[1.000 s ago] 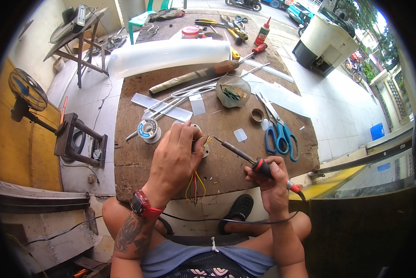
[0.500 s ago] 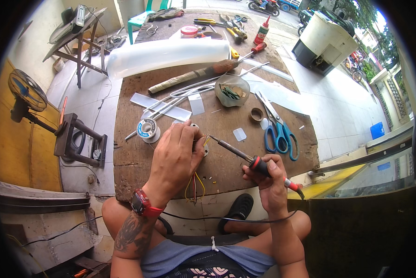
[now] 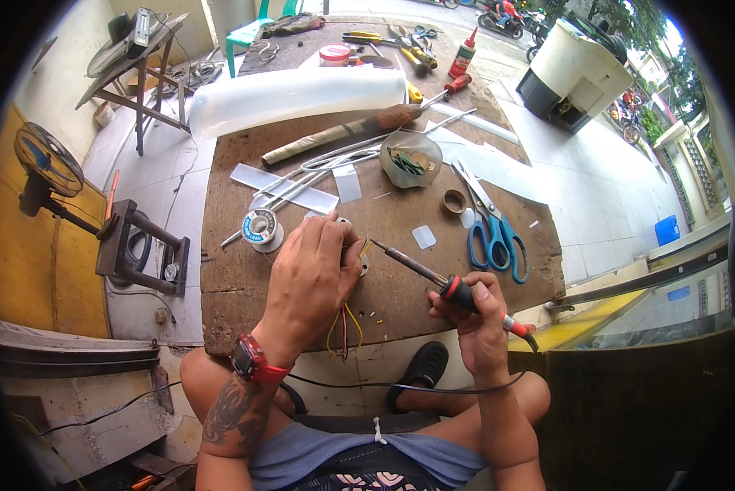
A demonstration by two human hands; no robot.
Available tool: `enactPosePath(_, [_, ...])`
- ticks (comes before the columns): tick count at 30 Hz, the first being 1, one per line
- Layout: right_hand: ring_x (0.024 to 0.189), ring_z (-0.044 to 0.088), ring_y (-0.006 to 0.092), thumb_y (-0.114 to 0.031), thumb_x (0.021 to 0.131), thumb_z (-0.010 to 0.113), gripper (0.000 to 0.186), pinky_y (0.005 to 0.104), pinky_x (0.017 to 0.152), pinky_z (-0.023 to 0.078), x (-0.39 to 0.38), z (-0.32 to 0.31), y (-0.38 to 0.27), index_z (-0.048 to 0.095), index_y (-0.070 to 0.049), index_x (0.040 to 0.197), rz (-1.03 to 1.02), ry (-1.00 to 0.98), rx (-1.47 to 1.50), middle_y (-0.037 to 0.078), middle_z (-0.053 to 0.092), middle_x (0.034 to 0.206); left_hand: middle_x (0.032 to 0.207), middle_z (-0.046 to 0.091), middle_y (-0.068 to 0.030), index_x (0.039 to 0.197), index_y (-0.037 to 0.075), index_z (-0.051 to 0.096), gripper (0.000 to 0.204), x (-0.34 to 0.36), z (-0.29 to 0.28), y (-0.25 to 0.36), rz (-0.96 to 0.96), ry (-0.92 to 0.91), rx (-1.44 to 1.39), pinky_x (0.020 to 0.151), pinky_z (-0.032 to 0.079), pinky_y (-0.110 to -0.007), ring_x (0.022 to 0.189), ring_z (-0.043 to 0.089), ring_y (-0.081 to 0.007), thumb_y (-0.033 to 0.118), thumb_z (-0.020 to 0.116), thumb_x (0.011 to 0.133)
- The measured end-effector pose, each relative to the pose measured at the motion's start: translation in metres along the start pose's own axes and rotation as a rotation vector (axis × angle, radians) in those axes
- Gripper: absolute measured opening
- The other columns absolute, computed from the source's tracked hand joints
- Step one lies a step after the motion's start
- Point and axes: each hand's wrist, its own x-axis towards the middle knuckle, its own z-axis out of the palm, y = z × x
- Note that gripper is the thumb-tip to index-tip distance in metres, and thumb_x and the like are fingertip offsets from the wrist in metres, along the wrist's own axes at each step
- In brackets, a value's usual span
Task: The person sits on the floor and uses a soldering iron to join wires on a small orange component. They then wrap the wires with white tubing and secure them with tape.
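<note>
My left hand (image 3: 312, 260) is closed in a pinch on a thin wire, above a small round metal part (image 3: 365, 267) that it mostly covers. Below the palm, yellow, red and white wires (image 3: 356, 321) hang over the table's near edge. A soldering iron (image 3: 457, 291) with a black and red handle is gripped in my right hand (image 3: 480, 327). Its tip points left and sits close beside my left fingertips; whether it touches the wire cannot be made out. Left of my left hand stands a spool of solder wire (image 3: 261, 229).
On the wooden table (image 3: 417, 307) lie blue-handled scissors (image 3: 494, 229), a bowl of small parts (image 3: 411, 160), a brown tape roll (image 3: 453, 202), white rods (image 3: 318, 168) and a clear plastic roll (image 3: 302, 100). Pliers and a red bottle (image 3: 463, 56) are farther back. The iron's cord (image 3: 400, 387) crosses my lap.
My hands and the soldering iron are held nearly still. Only traffic in the street behind has moved.
</note>
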Motion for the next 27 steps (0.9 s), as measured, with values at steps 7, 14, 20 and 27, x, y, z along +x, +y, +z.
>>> enactPosePath(7, [0.104,0.078,0.0333,-0.032,0.109,0.054,0.031,0.0442,0.092,0.064,0.0003,-0.0001,0.0006,0.050,-0.006,0.125,0.004,0.009,0.001,0.016,0.073,0.108,0.110,0.066,-0.0198,0.113,0.002,0.059,0.019,0.0004,0.0005,0.0003,0.010,0.006,0.009,0.087,0.053,-0.050,0.101,0.067,-0.0422,0.011,0.069,0.100])
enactPosePath(14, [0.104,0.078,0.0331,-0.032,0.109,0.055,0.031,0.0443,0.091,0.064,0.0003,0.0005,0.0001,0.051,-0.006,0.125,-0.002,0.000,0.001,0.016,0.073,0.108,0.109,0.065,-0.0195,0.112,0.002,0.060,0.018,0.0006,0.0002,0.0011,-0.001,-0.005,0.008,0.087,0.053,-0.050,0.101,0.067,-0.0424,0.010,0.069,0.100])
enactPosePath(20, [0.104,0.078,0.0331,-0.033,0.109,0.055,0.032,0.0440,0.091,0.064,0.0001,0.0011,-0.0004,0.051,-0.006,0.125,0.002,0.005,-0.003,0.016,0.073,0.108,0.109,0.066,-0.0195,0.112,0.002,0.060,0.018,0.0023,0.0010,0.0007,0.013,0.007,0.019,0.087,0.054,-0.050,0.100,0.067,-0.0420,0.011,0.070,0.100])
enactPosePath(27, [0.104,0.078,0.0329,-0.033,0.108,0.055,0.032,0.0437,0.091,0.064,-0.0001,0.0011,-0.0005,0.051,-0.006,0.125,0.004,0.007,-0.001,0.017,0.073,0.108,0.110,0.065,-0.0195,0.112,0.002,0.060,0.018,0.0011,0.0000,0.0015,0.014,-0.006,0.027,0.087,0.054,-0.050,0.101,0.067,-0.0425,0.011,0.070,0.099])
